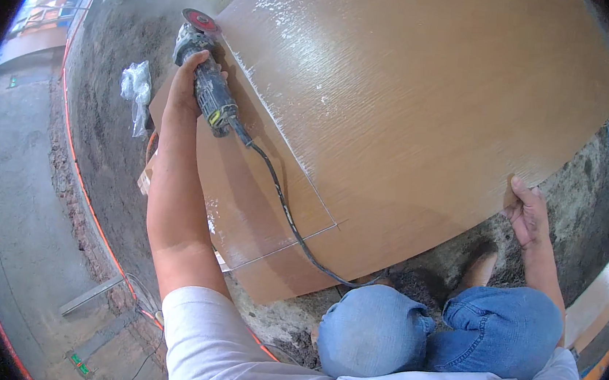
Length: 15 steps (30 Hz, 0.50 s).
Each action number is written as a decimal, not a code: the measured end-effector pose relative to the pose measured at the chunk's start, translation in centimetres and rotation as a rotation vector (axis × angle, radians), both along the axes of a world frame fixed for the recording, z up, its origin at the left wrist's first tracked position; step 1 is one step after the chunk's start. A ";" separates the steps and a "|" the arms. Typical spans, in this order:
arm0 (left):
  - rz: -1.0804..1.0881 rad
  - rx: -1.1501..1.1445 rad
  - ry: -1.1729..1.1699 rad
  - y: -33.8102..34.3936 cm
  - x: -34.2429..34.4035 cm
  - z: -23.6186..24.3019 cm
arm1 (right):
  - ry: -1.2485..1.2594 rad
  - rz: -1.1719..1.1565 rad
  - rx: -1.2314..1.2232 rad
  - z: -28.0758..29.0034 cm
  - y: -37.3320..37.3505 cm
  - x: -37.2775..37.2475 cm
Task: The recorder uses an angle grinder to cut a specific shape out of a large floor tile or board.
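Note:
My left hand (191,76) is wrapped round a grey angle grinder (212,97) with a red disc (199,20), at the far left edge of a large tan sheet (431,92). A pale chipped cut runs down the sheet from the disc, and fine straight lines cross near its lower part. The grinder's black cord (281,206) lies across the sheet toward my knees. My right hand (526,211) grips the sheet's lower right edge, thumb on top and fingers partly underneath. Pale dust hangs beside the disc.
Crumpled clear plastic (136,93) lies left of the sheet on rough, dusty ground. An orange line (88,202) runs along the left side, with a metal bar (89,295) near it. My bent jeans-clad knees (372,328) are below the sheet. Another pale panel (607,285) lies at right.

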<state>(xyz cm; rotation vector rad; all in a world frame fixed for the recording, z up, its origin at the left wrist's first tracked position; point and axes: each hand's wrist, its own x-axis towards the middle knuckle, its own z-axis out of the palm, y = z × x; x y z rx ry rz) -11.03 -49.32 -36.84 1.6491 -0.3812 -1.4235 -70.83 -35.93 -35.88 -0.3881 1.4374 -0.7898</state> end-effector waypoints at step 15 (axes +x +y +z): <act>-0.014 0.006 -0.012 1.6 -1.5 0.7 | -0.042 -0.032 -0.035 0.3 -0.1 0.8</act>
